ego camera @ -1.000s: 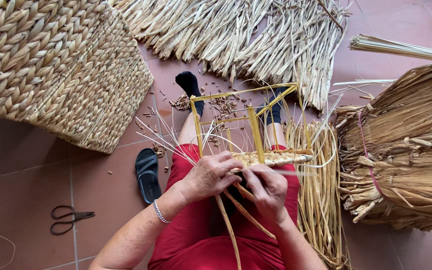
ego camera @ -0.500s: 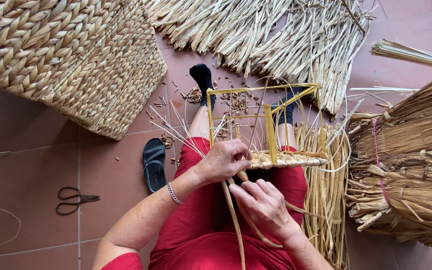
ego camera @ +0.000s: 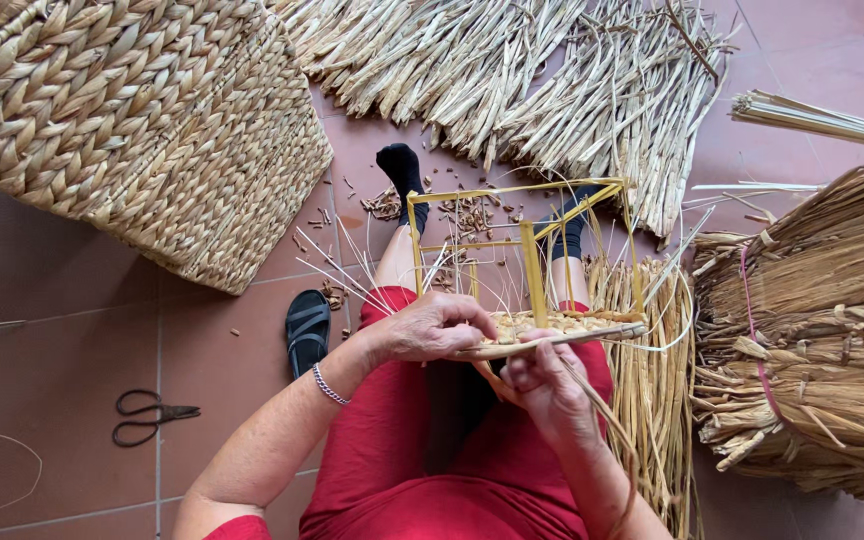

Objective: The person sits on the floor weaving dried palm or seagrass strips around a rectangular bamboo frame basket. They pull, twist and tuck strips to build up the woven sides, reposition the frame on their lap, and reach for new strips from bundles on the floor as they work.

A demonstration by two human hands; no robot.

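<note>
Frame: the yellow frame [ego camera: 522,250] rests on the person's lap in red, its posts pointing away toward the feet; the woven edge [ego camera: 552,330] runs left to right.
Left hand: the left hand [ego camera: 432,328] lies on the near left of the woven edge, fingers curled down and clamped on it.
Right hand: the right hand [ego camera: 544,385] sits below the edge, fingers pinched on a straw strand [ego camera: 592,400] trailing lower right.
Change: half a second ago the right hand was lower and more open; it has risen to the edge.
Around: scissors [ego camera: 152,417] and a sandal [ego camera: 307,330] on the floor, a woven basket [ego camera: 132,120] upper left.
</note>
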